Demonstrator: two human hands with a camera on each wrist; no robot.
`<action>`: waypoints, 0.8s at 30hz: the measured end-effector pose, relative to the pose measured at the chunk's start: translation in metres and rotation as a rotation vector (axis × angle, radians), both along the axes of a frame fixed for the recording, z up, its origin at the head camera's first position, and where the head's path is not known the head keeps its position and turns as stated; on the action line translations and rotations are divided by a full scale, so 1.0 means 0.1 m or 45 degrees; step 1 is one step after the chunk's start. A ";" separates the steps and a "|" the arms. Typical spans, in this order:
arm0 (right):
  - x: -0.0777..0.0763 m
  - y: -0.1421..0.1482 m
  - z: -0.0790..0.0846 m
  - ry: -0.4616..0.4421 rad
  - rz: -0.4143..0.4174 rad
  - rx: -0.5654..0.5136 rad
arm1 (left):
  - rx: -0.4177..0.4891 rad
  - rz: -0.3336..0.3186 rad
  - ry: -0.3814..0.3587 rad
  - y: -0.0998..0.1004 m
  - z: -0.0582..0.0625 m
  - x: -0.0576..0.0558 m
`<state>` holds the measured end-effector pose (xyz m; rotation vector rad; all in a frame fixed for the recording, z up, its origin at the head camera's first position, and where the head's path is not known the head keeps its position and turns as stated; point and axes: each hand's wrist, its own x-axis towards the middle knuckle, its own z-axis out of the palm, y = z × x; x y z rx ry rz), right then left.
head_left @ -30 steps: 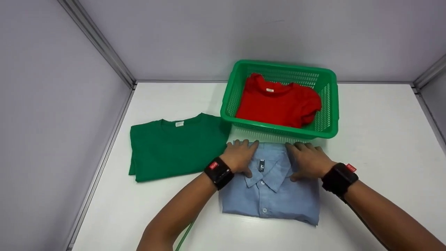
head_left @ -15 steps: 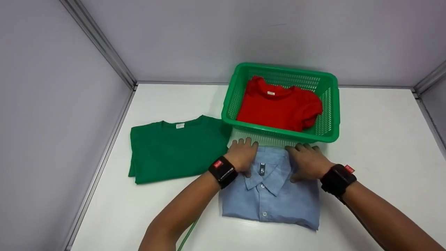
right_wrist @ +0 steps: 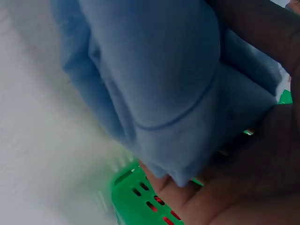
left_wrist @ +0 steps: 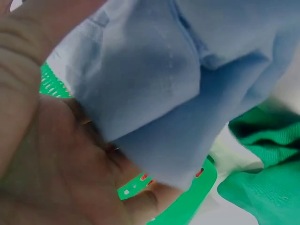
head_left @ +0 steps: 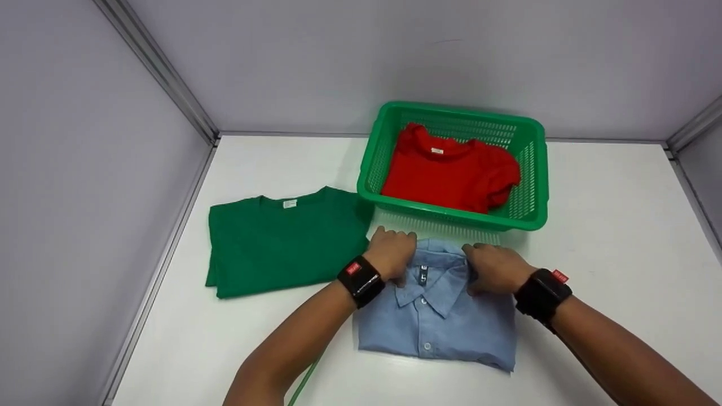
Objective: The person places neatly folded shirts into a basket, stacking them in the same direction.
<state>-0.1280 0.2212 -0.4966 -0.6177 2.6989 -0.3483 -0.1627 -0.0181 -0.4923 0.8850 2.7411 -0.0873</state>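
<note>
A folded light-blue button shirt [head_left: 462, 330] lies on the white table, collar toward the basket. My left hand [head_left: 392, 255] grips its far edge left of the collar, fingers tucked beneath and thumb on top. On the collar's other side, my right hand [head_left: 496, 269] holds the same edge in a like way. In the left wrist view, folded shirt layers [left_wrist: 150, 79] rest between thumb and fingers. The right wrist view has the shirt's rounded fold [right_wrist: 159, 70] within the right hand [right_wrist: 234, 192]. Most fingertips are hidden under the cloth in the head view.
Just beyond the shirt stands a green plastic basket [head_left: 451, 215] holding a folded red T-shirt [head_left: 440, 177]. A folded green T-shirt [head_left: 287, 245] lies left, its right end close to the basket and left hand. Grey walls [head_left: 316, 67] border the table at the back and sides.
The fingers of both hands have gone from stretched over the far edge to curled under it. The shirt's collar end has lifted and bent slightly toward me. Basket and other shirts stay put.
</note>
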 end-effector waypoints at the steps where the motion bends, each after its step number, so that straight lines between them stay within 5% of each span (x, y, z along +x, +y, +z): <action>1: 0.01 0.00 0.00 -0.003 -0.002 -0.008 | 0.019 -0.008 0.010 0.00 0.01 0.00; 15: 0.09 0.05 0.12 0.013 0.020 -0.092 | 0.106 -0.095 0.067 -0.07 0.07 0.04; 24: 0.10 0.14 0.47 0.068 0.011 -0.271 | 0.247 -0.129 0.103 -0.14 0.42 0.04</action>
